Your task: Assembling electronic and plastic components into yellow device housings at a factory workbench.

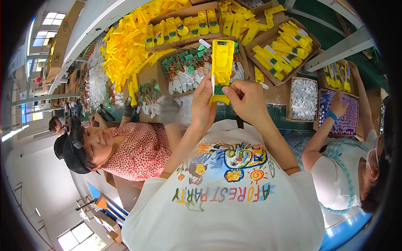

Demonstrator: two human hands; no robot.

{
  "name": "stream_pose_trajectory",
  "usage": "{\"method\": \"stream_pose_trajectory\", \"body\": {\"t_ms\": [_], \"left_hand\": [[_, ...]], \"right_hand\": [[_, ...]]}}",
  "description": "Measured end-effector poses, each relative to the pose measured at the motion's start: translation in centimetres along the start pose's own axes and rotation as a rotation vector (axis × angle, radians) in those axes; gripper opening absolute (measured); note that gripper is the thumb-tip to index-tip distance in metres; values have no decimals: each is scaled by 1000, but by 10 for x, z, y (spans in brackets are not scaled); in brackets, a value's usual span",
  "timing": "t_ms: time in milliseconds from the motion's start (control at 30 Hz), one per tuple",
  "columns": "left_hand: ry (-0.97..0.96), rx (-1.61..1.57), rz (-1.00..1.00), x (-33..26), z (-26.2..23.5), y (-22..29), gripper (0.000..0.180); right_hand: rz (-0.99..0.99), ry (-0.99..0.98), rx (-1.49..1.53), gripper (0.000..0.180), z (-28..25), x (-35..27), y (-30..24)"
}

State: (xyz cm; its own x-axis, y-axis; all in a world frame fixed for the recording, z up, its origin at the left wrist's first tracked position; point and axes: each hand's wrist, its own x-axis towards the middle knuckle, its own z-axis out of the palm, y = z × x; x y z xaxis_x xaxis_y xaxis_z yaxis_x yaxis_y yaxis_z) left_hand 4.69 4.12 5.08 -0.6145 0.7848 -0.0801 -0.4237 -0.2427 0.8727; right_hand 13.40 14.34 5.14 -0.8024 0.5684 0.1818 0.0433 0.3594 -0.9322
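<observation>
My left hand (203, 102) grips a long yellow plastic housing (222, 58) by its lower left side, with the open face up. A small green circuit board (218, 89) sits in the housing's lower end. Against that board presses the thumb of my right hand (248, 100), its fingers curled at the housing's right edge. A narrow white piece shows along the left edge, beside my left thumb. Just beyond the housing lies a carton of green circuit boards (190, 60) wired to white plastic pieces.
A heap of yellow housings (125, 50) rises at far left. Cartons hold fitted housings (180, 31), more yellow assemblies (284, 50), white pieces (304, 99) and purple-white parts (341, 111). Co-workers sit close on both sides; a gloved hand (169, 109) blurs at my left. Metal posts (339, 52) frame the bench.
</observation>
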Motion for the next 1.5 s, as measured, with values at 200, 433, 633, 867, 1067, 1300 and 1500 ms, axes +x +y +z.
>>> {"method": "stream_pose_trajectory", "body": {"t_ms": [200, 433, 633, 867, 1067, 1300, 1500], "left_hand": [[14, -142, -66, 1, -4, -1, 45], [25, -268, -128, 0, -7, 2, 44], [8, -112, -144, 2, -13, 0, 42], [192, 15, 9, 3, -19, -8, 40], [254, 23, 9, 4, -19, -17, 40], [317, 207, 33, 0, -19, -22, 40], [244, 297, 197, -4, -10, -25, 40]], "right_hand": [[-72, 51, -37, 24, 9, -5, -11], [-4, -123, -19, 24, 0, 6, -13], [-34, -213, -74, 26, -5, 11, -8], [74, -57, -21, 25, 13, 7, 15], [164, -102, 54, 25, 16, 8, 20], [138, -100, 46, 24, 16, 6, 25], [70, -81, 12, 24, 14, 6, 19]]}}
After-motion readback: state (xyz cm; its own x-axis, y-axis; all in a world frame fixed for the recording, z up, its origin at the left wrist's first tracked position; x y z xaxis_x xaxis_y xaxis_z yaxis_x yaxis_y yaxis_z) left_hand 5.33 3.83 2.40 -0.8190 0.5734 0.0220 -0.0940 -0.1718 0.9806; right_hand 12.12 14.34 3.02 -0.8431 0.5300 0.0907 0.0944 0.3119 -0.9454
